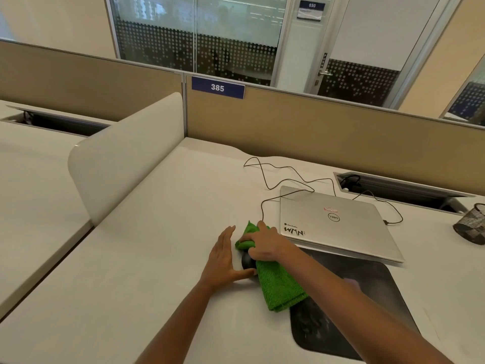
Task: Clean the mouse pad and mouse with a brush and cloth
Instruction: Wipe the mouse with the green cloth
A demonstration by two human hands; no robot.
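Note:
A black mouse (247, 260) sits on the white desk just left of the black mouse pad (367, 292). A green cloth (278, 287) is draped over most of the mouse and trails onto the pad's left edge. My right hand (265, 244) presses the cloth down on the mouse, fingers curled over the bunched front of it. My left hand (224, 258) lies flat beside the mouse with straight fingers, its thumb touching the mouse's near side. No brush is in view.
A closed silver laptop (338, 224) lies behind the pad, overlapping its far edge. A thin black cable (278, 169) loops across the desk behind it. A mesh pen holder (472, 224) stands at the right edge. A white divider (126, 153) borders the left.

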